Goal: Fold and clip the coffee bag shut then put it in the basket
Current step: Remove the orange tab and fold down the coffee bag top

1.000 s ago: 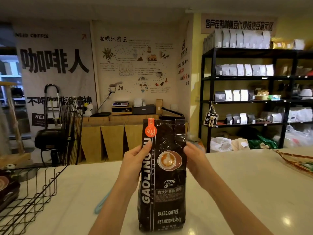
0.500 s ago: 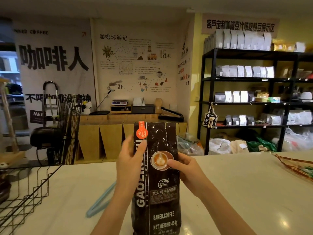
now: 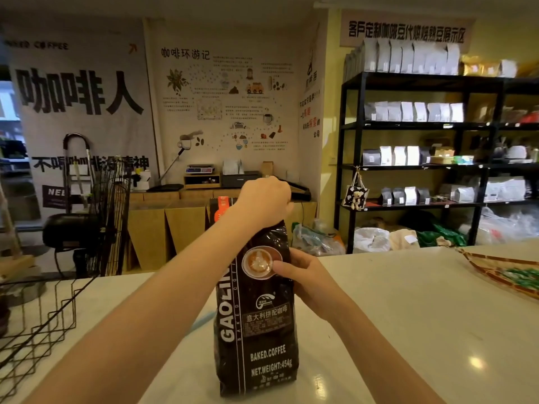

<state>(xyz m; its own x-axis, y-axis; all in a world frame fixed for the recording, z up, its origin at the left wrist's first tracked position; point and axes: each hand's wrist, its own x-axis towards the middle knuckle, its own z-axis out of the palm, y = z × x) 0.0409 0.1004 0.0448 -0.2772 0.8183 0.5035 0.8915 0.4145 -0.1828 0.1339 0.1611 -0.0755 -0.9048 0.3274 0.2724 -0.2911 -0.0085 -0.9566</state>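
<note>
A tall black coffee bag (image 3: 258, 322) with white lettering stands upright on the white counter. My left hand (image 3: 264, 204) is closed over the bag's top, pressing it down and hiding most of the orange label. My right hand (image 3: 303, 277) grips the bag's right side at mid height, thumb on the front near the printed cup. A light blue clip (image 3: 201, 320) lies on the counter behind my left forearm, mostly hidden. The black wire basket (image 3: 43, 325) sits at the counter's left edge.
A woven tray (image 3: 501, 272) with green items sits at the counter's right edge. A black fan (image 3: 108, 217) stands behind the basket. Black shelves (image 3: 414, 167) of coffee bags stand beyond the counter.
My left hand rose from the bag's left side to its top and closed over it. My right hand stayed on the bag's right side.
</note>
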